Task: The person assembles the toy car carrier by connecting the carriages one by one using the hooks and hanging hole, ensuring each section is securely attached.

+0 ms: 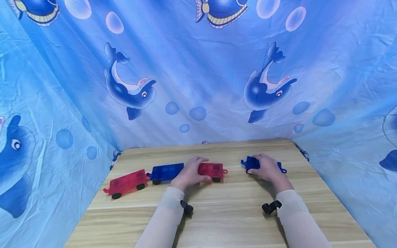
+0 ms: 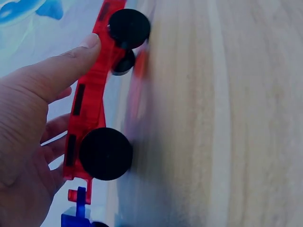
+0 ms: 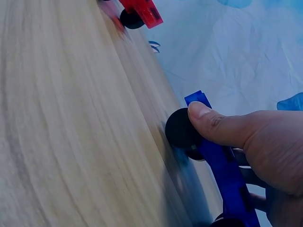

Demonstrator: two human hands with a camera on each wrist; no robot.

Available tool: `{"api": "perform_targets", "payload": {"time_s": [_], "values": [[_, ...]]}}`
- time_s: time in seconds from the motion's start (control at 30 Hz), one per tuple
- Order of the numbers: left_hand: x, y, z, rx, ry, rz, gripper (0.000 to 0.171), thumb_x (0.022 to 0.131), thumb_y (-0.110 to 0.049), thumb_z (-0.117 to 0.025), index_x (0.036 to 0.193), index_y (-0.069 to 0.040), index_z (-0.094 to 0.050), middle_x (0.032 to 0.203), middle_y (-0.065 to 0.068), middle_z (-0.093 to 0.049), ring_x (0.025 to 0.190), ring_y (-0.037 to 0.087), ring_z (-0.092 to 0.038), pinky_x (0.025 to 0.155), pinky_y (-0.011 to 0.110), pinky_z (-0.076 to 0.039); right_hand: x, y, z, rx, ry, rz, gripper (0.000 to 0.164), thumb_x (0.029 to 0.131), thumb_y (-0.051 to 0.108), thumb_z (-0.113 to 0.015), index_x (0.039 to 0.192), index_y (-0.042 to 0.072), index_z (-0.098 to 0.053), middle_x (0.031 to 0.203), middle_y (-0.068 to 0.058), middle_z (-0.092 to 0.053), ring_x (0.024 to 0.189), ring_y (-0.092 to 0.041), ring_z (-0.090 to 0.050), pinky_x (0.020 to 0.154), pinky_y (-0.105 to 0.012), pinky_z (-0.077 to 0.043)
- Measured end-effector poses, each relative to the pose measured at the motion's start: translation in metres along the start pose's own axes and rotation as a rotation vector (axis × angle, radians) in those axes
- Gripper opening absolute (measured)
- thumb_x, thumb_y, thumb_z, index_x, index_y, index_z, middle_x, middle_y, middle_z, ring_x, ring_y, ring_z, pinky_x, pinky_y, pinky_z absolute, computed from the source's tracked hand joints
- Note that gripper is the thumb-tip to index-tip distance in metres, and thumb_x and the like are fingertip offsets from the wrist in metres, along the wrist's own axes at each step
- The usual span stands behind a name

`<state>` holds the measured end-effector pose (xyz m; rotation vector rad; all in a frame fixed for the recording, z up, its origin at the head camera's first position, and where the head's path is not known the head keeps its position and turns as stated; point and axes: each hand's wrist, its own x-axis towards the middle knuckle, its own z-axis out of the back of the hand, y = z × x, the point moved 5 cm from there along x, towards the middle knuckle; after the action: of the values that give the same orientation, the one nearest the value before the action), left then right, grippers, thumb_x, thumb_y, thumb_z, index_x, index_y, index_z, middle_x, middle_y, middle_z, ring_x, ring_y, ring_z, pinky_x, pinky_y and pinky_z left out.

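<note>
My left hand (image 1: 190, 173) holds a translucent red toy train wagon (image 1: 211, 169) with black wheels, thumb on its near side and fingers behind. In the left wrist view, the wagon's end hook meets the coupling of a blue wagon (image 2: 75, 220). My right hand (image 1: 267, 168) grips another blue wagon (image 1: 253, 163) by its sides, the thumb beside a black wheel (image 3: 183, 127) in the right wrist view. A gap separates this wagon's hook from the red wagon's ring. Further left, a second red wagon (image 1: 128, 183) stands angled, its end meeting the coupled blue wagon.
The wagons stand along the back half of a wood-grain table (image 1: 223, 220). Blue cloth (image 1: 198, 79) printed with dolphins and bubbles hangs behind the table and on both sides. A small black camera (image 1: 187, 208) sits at the left wrist, another (image 1: 271, 207) at the right.
</note>
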<state>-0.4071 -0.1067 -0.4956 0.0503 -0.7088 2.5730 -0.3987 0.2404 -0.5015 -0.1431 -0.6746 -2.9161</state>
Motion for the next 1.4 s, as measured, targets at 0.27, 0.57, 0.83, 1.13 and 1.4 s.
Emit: {"api": "perform_targets", "payload": {"time_s": [0.27, 0.57, 0.83, 1.13, 1.4], "values": [[0.008, -0.017, -0.004, 0.095, 0.035, -0.061, 0.085, 0.079, -0.055, -0.089, 0.152, -0.029, -0.055, 0.147, 0.000, -0.056, 0.133, 0.026, -0.054, 0.108, 0.050, -0.048, 0.001, 0.010, -0.005, -0.014, 0.001, 0.034, 0.084, 0.088, 0.047, -0.085, 0.151, 0.003, -0.052, 0.148, -0.026, -0.053, 0.138, -0.048, -0.047, 0.113, -0.072, -0.029], [0.008, -0.027, -0.016, 0.132, 0.083, -0.093, 0.078, 0.087, -0.048, -0.086, 0.153, -0.025, -0.054, 0.146, 0.000, -0.058, 0.134, 0.024, -0.053, 0.108, 0.046, -0.050, -0.004, 0.016, -0.007, 0.009, 0.011, 0.065, 0.085, 0.086, 0.046, -0.087, 0.152, 0.004, -0.053, 0.151, -0.026, -0.052, 0.140, -0.049, -0.044, 0.114, -0.071, -0.027], [0.008, -0.028, -0.017, 0.114, 0.083, -0.087, 0.075, 0.086, -0.047, -0.086, 0.152, -0.027, -0.056, 0.143, -0.001, -0.058, 0.134, 0.023, -0.051, 0.108, 0.046, -0.050, -0.008, 0.020, -0.008, 0.006, 0.020, 0.079, 0.085, 0.084, 0.046, -0.088, 0.151, 0.006, -0.055, 0.151, -0.025, -0.052, 0.140, -0.049, -0.045, 0.114, -0.070, -0.028], [0.008, -0.030, -0.019, 0.093, 0.092, -0.094, 0.074, 0.087, -0.049, -0.084, 0.152, -0.030, -0.054, 0.142, -0.002, -0.058, 0.132, 0.022, -0.052, 0.107, 0.044, -0.051, -0.015, 0.025, -0.010, 0.002, 0.024, 0.100, 0.087, 0.083, 0.050, -0.088, 0.151, 0.008, -0.055, 0.150, -0.022, -0.054, 0.141, -0.047, -0.045, 0.114, -0.068, -0.030], [0.008, -0.032, -0.020, 0.071, 0.088, -0.093, 0.075, 0.086, -0.047, -0.085, 0.153, -0.031, -0.054, 0.141, -0.003, -0.057, 0.131, 0.021, -0.052, 0.105, 0.043, -0.053, -0.021, 0.025, -0.011, -0.009, 0.016, 0.106, 0.088, 0.080, 0.051, -0.090, 0.149, 0.008, -0.057, 0.149, -0.022, -0.055, 0.140, -0.046, -0.046, 0.114, -0.068, -0.032]]}}
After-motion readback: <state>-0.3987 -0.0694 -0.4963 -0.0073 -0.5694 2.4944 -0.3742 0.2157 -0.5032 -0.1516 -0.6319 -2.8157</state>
